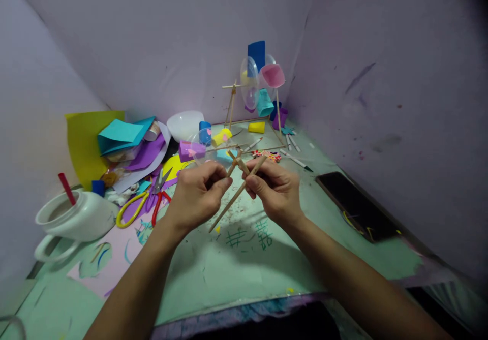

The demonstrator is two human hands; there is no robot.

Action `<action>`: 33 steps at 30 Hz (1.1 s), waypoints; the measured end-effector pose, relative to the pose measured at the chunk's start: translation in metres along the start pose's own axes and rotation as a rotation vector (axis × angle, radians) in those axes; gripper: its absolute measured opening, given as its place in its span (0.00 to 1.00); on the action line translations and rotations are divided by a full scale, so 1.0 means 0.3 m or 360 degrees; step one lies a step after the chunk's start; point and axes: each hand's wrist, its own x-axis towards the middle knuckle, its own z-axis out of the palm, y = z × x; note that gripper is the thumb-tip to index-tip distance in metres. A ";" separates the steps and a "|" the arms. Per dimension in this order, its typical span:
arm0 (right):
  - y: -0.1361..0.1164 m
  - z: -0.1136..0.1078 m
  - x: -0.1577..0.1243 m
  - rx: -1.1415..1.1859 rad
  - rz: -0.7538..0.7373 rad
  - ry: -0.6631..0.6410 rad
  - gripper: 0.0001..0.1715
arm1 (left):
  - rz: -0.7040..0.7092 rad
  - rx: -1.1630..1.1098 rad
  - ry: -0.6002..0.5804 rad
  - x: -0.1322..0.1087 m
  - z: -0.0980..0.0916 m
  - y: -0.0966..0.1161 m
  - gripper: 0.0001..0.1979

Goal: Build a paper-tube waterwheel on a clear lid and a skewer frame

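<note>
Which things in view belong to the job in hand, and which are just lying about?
Job in hand:
thin tan wooden sticks, held by the left hand and right hand
probably clear plastic discs with coloured cups, on similar sticks

Apparently just lying about:
flat black rectangular device
glossy white bowl
round white handled pot

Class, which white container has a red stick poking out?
The rounded, handled white pot at far left: the red stick rises from its mouth. The wide white bowl farther back shows none.
</note>
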 end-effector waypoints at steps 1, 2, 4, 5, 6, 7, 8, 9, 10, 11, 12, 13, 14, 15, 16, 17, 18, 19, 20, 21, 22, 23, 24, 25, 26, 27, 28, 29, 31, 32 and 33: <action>-0.001 0.002 -0.003 -0.0021 -0.0009 0.0034 0.06 | -0.0015 -0.0025 -0.0012 0.000 0.000 0.001 0.06; -0.002 0.004 -0.006 -0.0038 -0.0016 0.0063 0.06 | -0.0024 -0.0038 -0.0012 0.000 0.001 0.002 0.06; -0.004 0.007 -0.009 -0.0050 -0.0028 0.0090 0.06 | -0.0026 -0.0052 -0.0008 -0.001 0.003 0.007 0.07; -0.005 0.009 -0.009 -0.0052 -0.0038 0.0095 0.06 | -0.0032 -0.0059 -0.0012 -0.002 0.003 0.010 0.08; -0.007 0.011 -0.009 -0.0061 -0.0059 0.0099 0.06 | -0.0043 -0.0066 -0.0019 -0.002 0.004 0.012 0.08; -0.008 0.014 -0.009 -0.0079 -0.0082 0.0102 0.05 | -0.0054 -0.0072 -0.0028 -0.003 0.004 0.013 0.08; -0.010 0.018 -0.008 -0.0105 -0.0101 0.0110 0.05 | -0.0066 -0.0070 -0.0035 -0.003 0.003 0.013 0.08; -0.013 0.022 -0.007 -0.0134 -0.0112 0.0125 0.05 | -0.0076 -0.0064 -0.0039 -0.003 0.003 0.011 0.07; -0.015 0.026 -0.005 -0.0164 -0.0113 0.0144 0.04 | -0.0085 -0.0057 -0.0043 -0.002 0.002 0.008 0.07; -0.017 0.031 -0.002 -0.0186 -0.0099 0.0159 0.04 | -0.0095 -0.0056 -0.0050 -0.001 0.002 0.004 0.07; -0.019 0.035 0.001 -0.0194 -0.0072 0.0172 0.04 | -0.0109 -0.0065 -0.0062 0.001 0.002 -0.002 0.07; -0.020 0.039 0.005 -0.0196 -0.0041 0.0184 0.05 | -0.0129 -0.0077 -0.0078 0.003 0.002 -0.008 0.07; -0.021 0.043 0.008 -0.0199 -0.0012 0.0201 0.05 | -0.0149 -0.0090 -0.0091 0.006 0.003 -0.014 0.07; -0.022 0.046 0.012 -0.0205 0.0006 0.0231 0.06 | -0.0165 -0.0104 -0.0100 0.009 0.005 -0.019 0.07; -0.023 0.048 0.015 -0.0220 0.0013 0.0266 0.07 | -0.0180 -0.0119 -0.0105 0.012 0.006 -0.023 0.07; -0.024 0.049 0.017 -0.0238 0.0013 0.0303 0.07 | -0.0191 -0.0135 -0.0104 0.015 0.008 -0.025 0.07; -0.025 0.049 0.018 -0.0250 0.0014 0.0329 0.07 | -0.0195 -0.0146 -0.0101 0.017 0.010 -0.026 0.06; -0.026 0.049 0.018 -0.0248 0.0028 0.0338 0.07 | -0.0194 -0.0154 -0.0095 0.018 0.012 -0.025 0.06; -0.026 0.048 0.018 -0.0230 0.0058 0.0333 0.07 | -0.0190 -0.0161 -0.0087 0.019 0.014 -0.024 0.06; -0.026 0.046 0.017 -0.0207 0.0092 0.0322 0.07 | -0.0187 -0.0167 -0.0079 0.019 0.015 -0.023 0.07; -0.025 0.044 0.017 -0.0189 0.0122 0.0310 0.07 | -0.0187 -0.0174 -0.0072 0.020 0.016 -0.022 0.07; -0.022 0.042 0.017 -0.0183 0.0132 0.0310 0.07 | -0.0190 -0.0183 -0.0066 0.020 0.017 -0.021 0.06; -0.019 0.038 0.018 -0.0192 0.0121 0.0313 0.07 | -0.0195 -0.0193 -0.0065 0.021 0.018 -0.022 0.07; -0.015 0.035 0.019 -0.0204 0.0098 0.0315 0.07 | -0.0200 -0.0203 -0.0067 0.023 0.018 -0.022 0.07; -0.010 0.032 0.021 -0.0198 0.0081 0.0306 0.07 | -0.0204 -0.0210 -0.0072 0.024 0.018 -0.024 0.07; -0.005 0.029 0.023 -0.0171 0.0082 0.0283 0.07 | -0.0204 -0.0216 -0.0077 0.026 0.017 -0.025 0.07; 0.001 0.026 0.025 -0.0128 0.0099 0.0257 0.08 | -0.0201 -0.0222 -0.0079 0.028 0.015 -0.027 0.07; 0.006 0.024 0.026 -0.0080 0.0117 0.0234 0.08 | -0.0197 -0.0229 -0.0081 0.029 0.013 -0.029 0.07; 0.014 0.024 0.027 -0.0010 0.0144 0.0211 0.09 | -0.0193 -0.0240 -0.0101 0.028 0.009 -0.033 0.08; 0.017 0.025 0.026 0.0001 0.0141 0.0214 0.09 | -0.0193 -0.0244 -0.0117 0.024 0.008 -0.036 0.09; 0.018 0.027 0.025 -0.0002 0.0130 0.0221 0.09 | -0.0198 -0.0243 -0.0138 0.019 0.007 -0.039 0.09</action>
